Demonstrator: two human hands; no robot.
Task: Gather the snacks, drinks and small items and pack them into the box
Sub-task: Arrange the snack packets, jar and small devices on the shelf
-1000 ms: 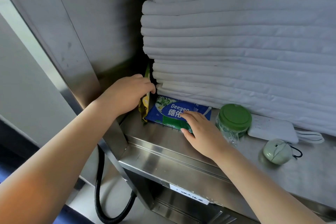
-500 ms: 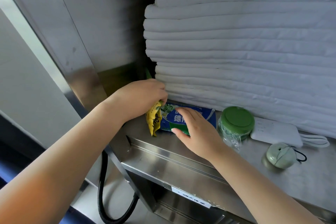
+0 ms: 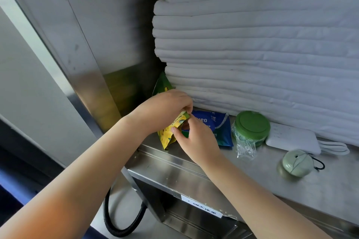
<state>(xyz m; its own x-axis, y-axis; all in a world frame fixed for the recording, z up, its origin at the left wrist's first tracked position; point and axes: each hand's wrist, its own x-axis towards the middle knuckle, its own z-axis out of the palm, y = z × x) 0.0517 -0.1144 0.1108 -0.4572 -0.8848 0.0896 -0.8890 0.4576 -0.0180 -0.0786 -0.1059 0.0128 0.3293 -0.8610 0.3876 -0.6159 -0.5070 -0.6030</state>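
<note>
1. the left hand (image 3: 167, 106) is curled and grips the top of the yellow bag (image 3: 167, 139).
2. the right hand (image 3: 196, 139) pinches the same bag, with its thumb on the front.
3. the bag is at the far left of the tabletop (image 3: 272, 180), touching the blue pack (image 3: 219, 128).
4. right of the pack is a green jar (image 3: 251, 128), then a white box (image 3: 291, 137) and a small round thing (image 3: 296, 163).
5. white sheets (image 3: 252, 44) are stacked behind them.
</note>
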